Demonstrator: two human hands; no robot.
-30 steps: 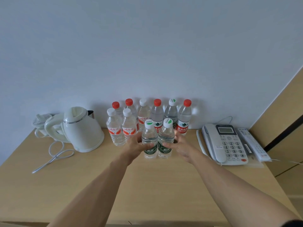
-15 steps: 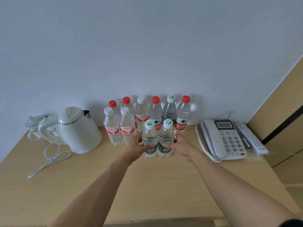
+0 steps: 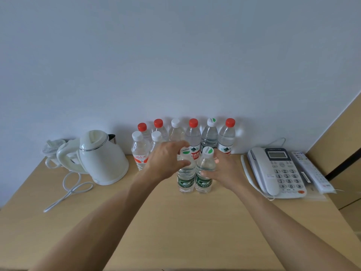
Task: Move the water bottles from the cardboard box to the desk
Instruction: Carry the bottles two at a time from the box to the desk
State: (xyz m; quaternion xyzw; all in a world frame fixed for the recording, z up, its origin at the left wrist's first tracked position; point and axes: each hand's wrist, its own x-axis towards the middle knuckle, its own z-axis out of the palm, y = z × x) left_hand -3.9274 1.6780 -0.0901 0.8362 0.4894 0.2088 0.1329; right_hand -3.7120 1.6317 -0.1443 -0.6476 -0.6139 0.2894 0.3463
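We see two green-labelled water bottles [image 3: 194,173] standing upright and touching side by side on the wooden desk [image 3: 175,222], in front of the other bottles. Our left hand [image 3: 166,161] hovers at the left bottle's shoulder with its fingers spread and loosely bent; the thumb lies near the plastic, but no finger closes round it. Our right hand [image 3: 224,171] sits just beside the right bottle, fingers relaxed and open, the thumb touching its side without gripping.

Behind them a row of bottles [image 3: 193,133] with red or white caps stands against the wall [image 3: 175,55], and two more white-capped bottles [image 3: 144,149] stand ahead of that row on the left. A white kettle [image 3: 101,159] with its cord [image 3: 68,190] is on the left of the desk, a telephone [image 3: 277,173] and a remote control [image 3: 310,171] on the right.
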